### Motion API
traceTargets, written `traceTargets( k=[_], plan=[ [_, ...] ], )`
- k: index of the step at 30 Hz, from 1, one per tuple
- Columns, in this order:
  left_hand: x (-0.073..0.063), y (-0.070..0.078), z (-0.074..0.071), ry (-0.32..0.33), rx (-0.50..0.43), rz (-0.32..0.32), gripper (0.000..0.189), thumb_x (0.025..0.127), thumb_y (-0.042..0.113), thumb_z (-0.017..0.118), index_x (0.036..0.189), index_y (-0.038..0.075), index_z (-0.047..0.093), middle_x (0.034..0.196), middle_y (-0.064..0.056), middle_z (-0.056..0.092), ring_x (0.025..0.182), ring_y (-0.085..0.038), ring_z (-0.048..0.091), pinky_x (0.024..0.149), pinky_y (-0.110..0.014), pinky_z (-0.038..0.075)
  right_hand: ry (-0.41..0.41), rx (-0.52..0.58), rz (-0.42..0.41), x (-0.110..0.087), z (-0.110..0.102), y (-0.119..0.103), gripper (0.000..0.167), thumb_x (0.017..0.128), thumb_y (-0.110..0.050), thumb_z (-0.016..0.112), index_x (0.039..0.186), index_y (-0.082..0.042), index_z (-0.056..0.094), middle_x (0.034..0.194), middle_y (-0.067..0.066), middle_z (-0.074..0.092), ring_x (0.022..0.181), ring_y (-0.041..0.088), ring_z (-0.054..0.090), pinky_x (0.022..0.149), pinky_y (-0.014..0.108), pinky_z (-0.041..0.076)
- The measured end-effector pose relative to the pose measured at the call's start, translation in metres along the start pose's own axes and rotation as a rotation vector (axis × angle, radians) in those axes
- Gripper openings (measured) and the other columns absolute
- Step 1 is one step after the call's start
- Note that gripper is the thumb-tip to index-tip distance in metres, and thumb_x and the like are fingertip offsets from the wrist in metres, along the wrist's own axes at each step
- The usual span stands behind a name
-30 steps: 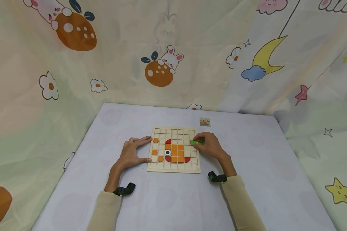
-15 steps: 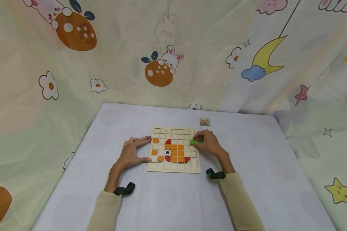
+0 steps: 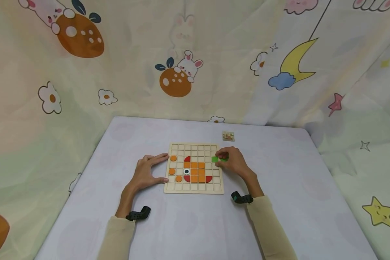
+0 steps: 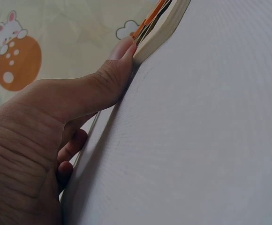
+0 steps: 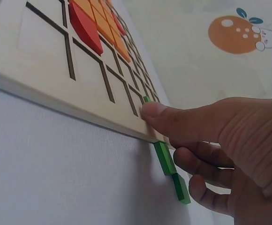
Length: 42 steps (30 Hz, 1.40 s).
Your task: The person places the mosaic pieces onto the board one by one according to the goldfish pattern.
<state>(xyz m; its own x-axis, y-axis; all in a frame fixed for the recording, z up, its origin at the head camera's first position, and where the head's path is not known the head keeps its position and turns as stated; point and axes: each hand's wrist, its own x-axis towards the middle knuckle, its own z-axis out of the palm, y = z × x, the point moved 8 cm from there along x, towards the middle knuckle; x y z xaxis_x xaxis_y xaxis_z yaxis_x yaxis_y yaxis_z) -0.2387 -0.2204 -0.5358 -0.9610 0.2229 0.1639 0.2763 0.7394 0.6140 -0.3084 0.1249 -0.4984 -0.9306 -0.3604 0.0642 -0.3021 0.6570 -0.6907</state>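
A wooden grid board (image 3: pixel 195 187) lies on the white table. Set in it are orange square tiles (image 3: pixel 198 172), red quarter-round tiles (image 3: pixel 209 179), orange discs (image 3: pixel 172 171) and an eye tile (image 3: pixel 186 171). My left hand (image 3: pixel 144 172) rests at the board's left edge, thumb and index finger spread apart against it. At the right edge, my right hand (image 3: pixel 235 161) pinches a green tile (image 3: pixel 214 159) over a cell. Two more green tiles (image 5: pixel 165 159) show beneath the curled fingers in the right wrist view; whether those fingers hold them I cannot tell.
A small picture card (image 3: pixel 228 136) lies behind the board's right corner. Beyond the table (image 3: pixel 263 231) hangs a patterned cloth (image 3: pixel 133 72). Each wrist wears a black band with a camera (image 3: pixel 242 198).
My right hand has shifted slightly up and away with the green tile, staying by the board's right edge. My left hand keeps its place on the board. The head view has moved slightly.
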Motion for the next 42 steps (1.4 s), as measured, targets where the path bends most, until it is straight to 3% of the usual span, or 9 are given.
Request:
traceTargets(
  k=[13, 28, 42],
  plan=[
    [-0.001, 0.0, 0.0, 0.001, -0.012, 0.006, 0.099, 0.07, 0.054, 0.1, 0.157, 0.027, 0.062, 0.165, 0.004, 0.059, 0.125, -0.026, 0.053, 0.107, -0.054, 0.032, 0.056, -0.004, 0.013, -0.012, -0.014, 0.008, 0.04, 0.083, -0.014, 0.097, 0.118, -0.001, 0.082, 0.113, 0.014, 0.083, 0.102, 0.03, 0.075, 0.095, 0.05, 0.058],
    [-0.001, -0.001, 0.0, 0.005, -0.02, 0.006, 0.099, 0.07, 0.055, 0.1, 0.157, 0.028, 0.062, 0.165, 0.005, 0.059, 0.122, -0.025, 0.052, 0.106, -0.053, 0.031, 0.141, -0.039, 0.013, -0.02, -0.039, 0.026, 0.041, 0.08, -0.01, 0.097, 0.117, 0.001, 0.083, 0.11, 0.018, 0.082, 0.101, 0.035, 0.072, 0.093, 0.05, 0.053],
    [0.0, -0.002, 0.0, 0.005, -0.013, 0.006, 0.1, 0.07, 0.057, 0.099, 0.157, 0.028, 0.061, 0.165, 0.005, 0.058, 0.123, -0.025, 0.052, 0.107, -0.053, 0.032, 0.142, -0.061, 0.064, -0.021, -0.04, 0.042, 0.036, 0.087, -0.012, 0.091, 0.119, 0.002, 0.081, 0.109, 0.019, 0.081, 0.103, 0.036, 0.072, 0.097, 0.053, 0.053]
  ],
)
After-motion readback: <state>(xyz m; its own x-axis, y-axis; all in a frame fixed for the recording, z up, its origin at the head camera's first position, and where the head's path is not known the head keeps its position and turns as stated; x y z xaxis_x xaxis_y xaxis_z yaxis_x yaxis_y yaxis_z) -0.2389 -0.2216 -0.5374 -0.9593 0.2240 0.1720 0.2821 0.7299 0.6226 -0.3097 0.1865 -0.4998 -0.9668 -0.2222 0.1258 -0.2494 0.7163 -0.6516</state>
